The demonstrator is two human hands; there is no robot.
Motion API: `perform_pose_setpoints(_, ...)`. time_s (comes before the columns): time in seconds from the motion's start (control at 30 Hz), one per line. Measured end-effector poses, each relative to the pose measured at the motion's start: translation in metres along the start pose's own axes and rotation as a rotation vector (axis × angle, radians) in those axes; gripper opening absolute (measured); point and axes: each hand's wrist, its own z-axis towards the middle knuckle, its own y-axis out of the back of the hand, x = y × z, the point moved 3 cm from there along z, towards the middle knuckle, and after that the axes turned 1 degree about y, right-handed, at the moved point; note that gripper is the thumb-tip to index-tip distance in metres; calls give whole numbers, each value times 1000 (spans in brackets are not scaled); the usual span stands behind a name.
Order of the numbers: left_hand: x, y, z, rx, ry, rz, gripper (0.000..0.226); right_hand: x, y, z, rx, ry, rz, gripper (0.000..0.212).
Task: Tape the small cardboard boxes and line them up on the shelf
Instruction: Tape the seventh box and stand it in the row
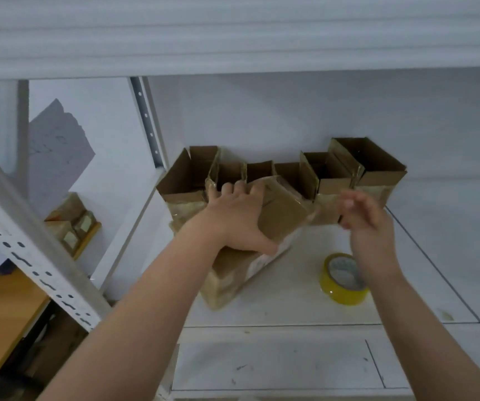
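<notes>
White shelf board (290,299), scuffed and marked, lies nearest. Yellow tape roll (344,280) sits flat on it, partly behind the right wrist. Just left of the roll, a taped cardboard box (227,280) rests on the board, glossy tape wrinkled over its faces. Above it, a second small box (283,215) is tilted, its smooth taped face towards the camera; left hand (234,219) grips it, thumb under the near edge, fingers curled over the far rim. Right hand (369,227) is blurred, lifted beside the held box, fingers loosely bent; whether it pinches a strip of tape or anything else cannot be told. Further back, a row of open boxes (290,175) stands against the white wall, side by side and touching, flaps up. Judgement: the boxes look light, thin-walled and easily dented, and the taped faces likely slick. Best hold seems to be across two opposite edges or corners, where the card is stiffest, not mid-panel. Off left, beyond the perforated grey upright (30,250), more taped parcels (72,224) lie on a lower surface.
</notes>
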Motion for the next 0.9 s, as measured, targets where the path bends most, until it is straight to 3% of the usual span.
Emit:
perform_pose_setpoints(0.07,-1,4,-8,12,-194,43,119,18,9,19,27,33,6,14)
perform_pose_setpoints(0.17,-5,-1,-19,45,-353,27,123,33,3,38,284,-26,-57,16)
perform_pose_setpoints(0.27,-6,-10,-21,80,-385,29,124,27,-18,37,542,-171,-168,17)
perform_pose_setpoints(0.33,-2,-17,-20,114,-349,59,123,18,-28,32,619,-214,-235,13)
perform_pose_setpoints(0.47,0,-35,-21,118,-284,102,120,5,-30,23,635,-211,-333,15)
perform_pose_setpoints(0.67,5,-30,-14,-144,-313,170,103,8,-20,23,580,-264,-251,7)
perform_pose_setpoints(0.9,28,-42,-13,-181,-203,7,103,11,-27,-3,619,-206,-256,46)
